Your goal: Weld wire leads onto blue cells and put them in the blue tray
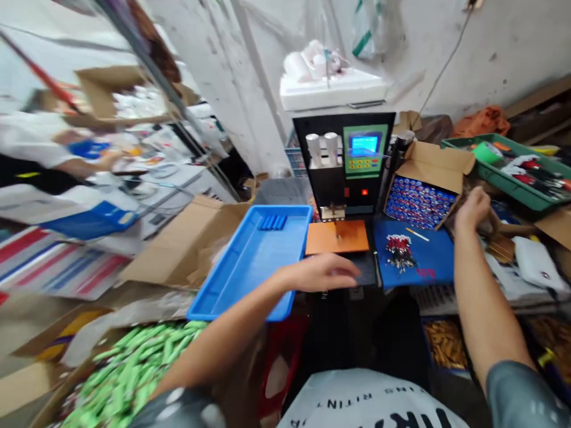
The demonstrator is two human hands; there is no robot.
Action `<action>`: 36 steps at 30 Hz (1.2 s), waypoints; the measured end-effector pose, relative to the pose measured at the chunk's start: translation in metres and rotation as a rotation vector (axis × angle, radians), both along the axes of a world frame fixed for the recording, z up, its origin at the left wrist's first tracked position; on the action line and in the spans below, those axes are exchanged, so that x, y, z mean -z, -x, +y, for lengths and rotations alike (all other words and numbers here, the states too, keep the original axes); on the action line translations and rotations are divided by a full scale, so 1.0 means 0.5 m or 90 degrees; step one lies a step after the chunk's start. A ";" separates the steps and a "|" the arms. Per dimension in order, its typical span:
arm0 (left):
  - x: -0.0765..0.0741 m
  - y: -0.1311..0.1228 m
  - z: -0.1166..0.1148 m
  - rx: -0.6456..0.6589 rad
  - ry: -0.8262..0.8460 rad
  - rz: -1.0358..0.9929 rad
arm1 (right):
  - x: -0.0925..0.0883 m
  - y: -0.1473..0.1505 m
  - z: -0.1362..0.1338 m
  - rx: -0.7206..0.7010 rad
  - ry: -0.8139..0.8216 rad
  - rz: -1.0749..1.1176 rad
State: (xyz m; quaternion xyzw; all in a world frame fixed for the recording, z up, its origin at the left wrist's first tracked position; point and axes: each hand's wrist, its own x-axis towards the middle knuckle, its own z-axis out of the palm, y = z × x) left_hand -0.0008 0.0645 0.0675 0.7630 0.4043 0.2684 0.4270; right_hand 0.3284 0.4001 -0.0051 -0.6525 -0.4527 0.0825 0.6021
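Observation:
My left hand (319,272) hangs over the front edge of an orange plate (332,238), its fingers loosely stretched and nothing visible in them. Behind the plate stands a black machine (328,184) with a lit blue screen. My right hand (473,208) is at the right side of a cardboard box (439,159), its fingers curled; whatever they hold is hidden. Packed in that box are many blue battery cells (417,202), round ends showing. A few blue cells (272,222) lie in the blue tray (261,270) to the left. Small red and black wired parts (400,252) lie on a blue mat (435,249).
Green pieces (134,368) fill a carton at lower left. A green crate (530,189) with tape and wires stands at right, near a white case (539,261). A white foam block (332,89) tops the machine. Another person's arm (89,163) shows at far left.

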 end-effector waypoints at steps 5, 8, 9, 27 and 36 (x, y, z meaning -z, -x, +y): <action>0.082 0.198 -0.041 -0.419 -0.050 0.120 | 0.006 0.081 -0.185 -0.254 0.027 -0.115; 0.123 0.238 -0.052 -0.458 -0.032 0.141 | 0.039 0.133 -0.246 -0.491 0.224 -0.266; 0.133 0.241 -0.056 -0.460 -0.026 0.142 | 0.048 0.145 -0.255 -0.514 0.295 -0.311; 0.213 0.224 -0.070 -0.555 -0.033 0.040 | 0.066 0.218 -0.281 -0.384 0.555 -0.432; 0.209 0.222 -0.071 -0.604 -0.085 -0.030 | 0.053 0.167 -0.280 -0.519 0.280 0.286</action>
